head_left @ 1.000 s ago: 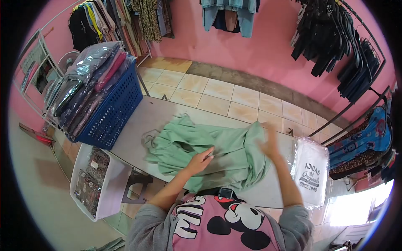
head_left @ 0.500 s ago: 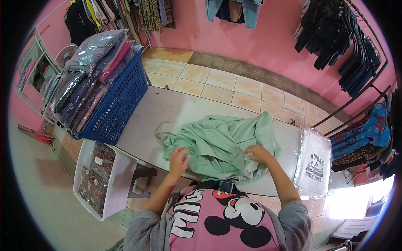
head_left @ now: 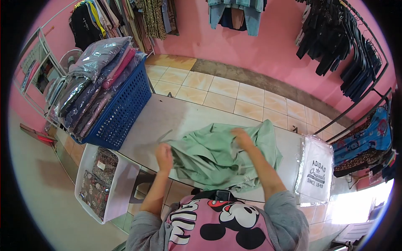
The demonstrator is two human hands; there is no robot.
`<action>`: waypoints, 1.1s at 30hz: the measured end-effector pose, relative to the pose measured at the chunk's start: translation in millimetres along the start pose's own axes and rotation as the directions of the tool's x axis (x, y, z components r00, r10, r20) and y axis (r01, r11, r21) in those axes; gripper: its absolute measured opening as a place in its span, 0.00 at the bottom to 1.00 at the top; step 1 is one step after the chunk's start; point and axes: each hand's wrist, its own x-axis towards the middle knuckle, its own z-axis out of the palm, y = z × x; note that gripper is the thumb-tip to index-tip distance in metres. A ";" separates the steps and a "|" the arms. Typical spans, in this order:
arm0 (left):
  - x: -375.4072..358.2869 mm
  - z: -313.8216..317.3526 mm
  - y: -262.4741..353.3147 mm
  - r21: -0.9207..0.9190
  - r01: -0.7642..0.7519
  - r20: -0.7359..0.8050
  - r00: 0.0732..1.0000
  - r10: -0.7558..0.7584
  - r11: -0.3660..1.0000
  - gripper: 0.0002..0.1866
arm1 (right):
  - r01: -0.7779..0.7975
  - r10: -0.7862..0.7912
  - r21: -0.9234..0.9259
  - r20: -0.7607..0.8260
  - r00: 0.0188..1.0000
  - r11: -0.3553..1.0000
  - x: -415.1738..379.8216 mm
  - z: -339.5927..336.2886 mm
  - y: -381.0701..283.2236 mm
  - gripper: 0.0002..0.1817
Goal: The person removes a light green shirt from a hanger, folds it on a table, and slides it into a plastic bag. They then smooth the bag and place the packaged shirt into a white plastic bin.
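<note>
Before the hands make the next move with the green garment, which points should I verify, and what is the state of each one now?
1. Green garment resting on the table: ok.
2. Garment spread flat: not ok; it lies bunched, with many folds.
3. Left hand gripping the cloth: cannot tell; it is curled at the garment's left end, but the fingertips are unclear.
4. Right hand gripping the cloth: cannot tell; it is over the garment and blurred.
5. White packet apart from the garment: ok, to its right.
6. Blue basket apart from the garment: ok, to its left.
</note>
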 end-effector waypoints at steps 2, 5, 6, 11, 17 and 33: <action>32.1 -20.8 0.8 -0.009 0.068 -0.248 0.966 -0.068 0.998 0.06 | -0.128 0.165 0.152 -0.266 0.950 0.980 -8.9 -31.2 23.2 0.18; 87.2 -53.0 8.4 -0.005 0.105 -0.367 0.925 -0.099 0.994 0.08 | -0.447 0.499 0.222 -0.413 0.762 0.866 -7.7 -121.0 17.1 0.18; 106.0 -60.8 17.2 -0.013 0.045 -0.395 0.917 -0.047 0.999 0.08 | -0.556 0.609 0.256 -0.411 0.678 0.791 -7.7 -146.3 19.2 0.19; 169.7 -94.2 73.2 -0.147 -0.057 -0.214 0.976 0.025 0.988 0.07 | -0.118 0.181 0.145 -0.581 0.793 0.982 -22.7 -248.3 -53.3 0.19; 193.0 -118.4 98.3 -0.138 -0.080 0.365 0.922 0.125 0.987 0.11 | -0.257 0.231 -0.054 -0.296 0.927 0.965 -64.7 -307.8 -107.8 0.37; 231.8 -61.0 64.5 0.073 -0.453 0.954 0.292 0.070 0.888 0.15 | -0.061 0.233 -0.470 0.317 0.919 0.880 -94.4 -331.4 -59.2 0.12</action>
